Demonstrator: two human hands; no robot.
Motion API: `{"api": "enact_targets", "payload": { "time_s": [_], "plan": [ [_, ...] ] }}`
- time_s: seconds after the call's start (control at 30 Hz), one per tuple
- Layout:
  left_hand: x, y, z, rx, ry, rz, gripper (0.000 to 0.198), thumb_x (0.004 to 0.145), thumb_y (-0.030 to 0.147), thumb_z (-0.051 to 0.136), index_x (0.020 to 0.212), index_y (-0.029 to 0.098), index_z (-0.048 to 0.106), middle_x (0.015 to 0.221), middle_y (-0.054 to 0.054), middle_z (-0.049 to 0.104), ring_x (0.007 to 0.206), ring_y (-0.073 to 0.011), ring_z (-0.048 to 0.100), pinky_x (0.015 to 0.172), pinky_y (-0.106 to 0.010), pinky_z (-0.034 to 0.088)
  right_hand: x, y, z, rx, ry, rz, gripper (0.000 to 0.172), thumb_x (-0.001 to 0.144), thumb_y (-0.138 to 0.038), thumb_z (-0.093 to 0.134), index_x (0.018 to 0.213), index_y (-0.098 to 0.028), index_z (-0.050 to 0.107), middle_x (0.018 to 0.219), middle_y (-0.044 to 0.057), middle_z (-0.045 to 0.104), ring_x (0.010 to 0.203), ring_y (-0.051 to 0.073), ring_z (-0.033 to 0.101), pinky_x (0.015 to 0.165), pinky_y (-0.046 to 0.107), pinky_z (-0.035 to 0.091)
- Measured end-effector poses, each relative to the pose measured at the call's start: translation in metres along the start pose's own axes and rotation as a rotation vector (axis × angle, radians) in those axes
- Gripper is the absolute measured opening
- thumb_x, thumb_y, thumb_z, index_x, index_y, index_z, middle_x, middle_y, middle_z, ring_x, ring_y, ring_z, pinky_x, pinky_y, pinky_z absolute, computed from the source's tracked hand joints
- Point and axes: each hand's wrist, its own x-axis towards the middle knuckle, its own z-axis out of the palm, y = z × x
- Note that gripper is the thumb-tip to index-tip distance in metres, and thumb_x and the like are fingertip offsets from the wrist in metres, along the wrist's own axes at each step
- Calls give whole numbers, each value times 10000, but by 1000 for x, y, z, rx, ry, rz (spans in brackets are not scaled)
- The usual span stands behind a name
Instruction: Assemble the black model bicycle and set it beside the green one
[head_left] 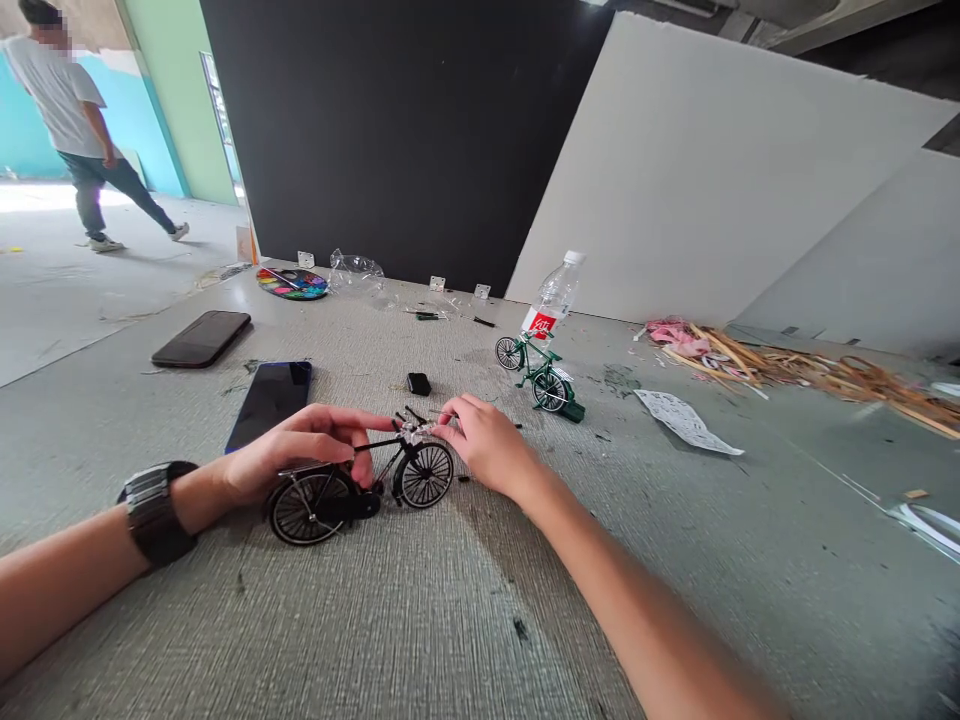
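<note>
Looking down from afar, I have the black model bicycle [365, 506] upright on the worktop [375, 620], directly before me. My left hand [300, 445] is half curled, holding its frame; my right hand [484, 445] is pinched nearly closed at the handlebars, though I can't tell what its fingertips grip. Beyond are a small black block [418, 384], a green model bicycle [551, 390] and a clear plastic bottle [556, 290].

Black panel [390, 130], white panel [675, 170], green wall [174, 90]
</note>
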Motion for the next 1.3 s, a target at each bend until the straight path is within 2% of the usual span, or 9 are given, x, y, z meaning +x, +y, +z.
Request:
{"api": "enact_targets", "payload": {
  "time_s": [0.17, 0.33, 0.57, 0.73, 0.93, 1.03, 1.13, 1.2, 1.3],
  "plan": [
    [1, 4, 9, 197, 167, -10, 467, 852, 297, 624, 1297, 159, 588, 892, -60, 678, 814, -191, 640, 744, -319, 492, 3, 1, 1, -3, 88, 89, 133, 942, -284, 503, 933, -191, 598, 957, 101, 669, 848, 218, 609, 702, 346, 435],
    [4, 3, 13, 452, 265, 102, 504, 870, 357, 642, 1325, 169, 532, 970, -60, 648, 939, -202, 618, 858, -348, 483, 5, -5, -1, 41, 219, 139, 176, 960, -308, 455, 956, -163, 556, 976, 131, 654, 850, 222, 594, 721, 356, 435],
    [7, 2, 16, 658, 361, 102, 426, 933, 421, 552, 1269, 161, 549, 1024, -78, 645, 992, -203, 597, 784, -312, 525, 0, -26, -5, 246, 303, 48, 115, 960, -294, 481, 931, -200, 540, 845, 42, 667, 711, 157, 594, 668, 300, 436],
    [8, -5, 9, 673, 349, 146, 459, 893, 414, 622, 1296, 209, 542, 1019, -51, 669, 983, -199, 617, 764, -305, 532, -8, -45, -3, 395, 187, -101, 34, 927, -232, 543, 947, -224, 570, 878, 12, 693, 818, 144, 655, 746, 266, 478],
    [7, -3, 8, 711, 344, 130, 240, 912, 401, 598, 961, 187, 693, 936, -34, 713, 857, -172, 621, 761, -298, 495, -12, -53, -2, 432, 38, -183, 89, 910, -209, 563, 989, -244, 586, 907, -8, 718, 813, 133, 670, 732, 252, 487],
    [6, -2, 9, 687, 351, 100, 233, 904, 401, 610, 946, 182, 679, 855, -13, 690, 765, -145, 604, 694, -271, 485, -7, -42, -10, 365, 174, -101, 109, 959, -276, 499, 983, -238, 599, 770, -15, 687, 652, 119, 627, 627, 252, 451],
    [6, -3, 8, 672, 376, 109, 250, 918, 394, 594, 1052, 192, 657, 795, 10, 657, 726, -126, 594, 673, -253, 475, 0, -22, -23, 135, 437, 119, 247, 979, -380, 455, 852, -217, 590, 534, -45, 496, 468, 113, 454, 502, 275, 328],
    [6, -4, 8, 666, 380, 128, 277, 931, 380, 578, 1133, 199, 631, 782, 17, 646, 728, -121, 598, 686, -250, 479, 4, -10, -29, 29, 440, 189, 235, 955, -401, 492, 844, -214, 581, 505, -57, 442, 447, 113, 405, 498, 280, 295],
    [6, -4, 8, 636, 386, 135, 279, 937, 377, 566, 1137, 190, 620, 792, 6, 656, 753, -127, 625, 726, -258, 500, 6, -1, -32, -57, 286, 185, 263, 962, -408, 466, 854, -206, 595, 535, -32, 496, 477, 125, 423, 523, 286, 294]
  ]
}}
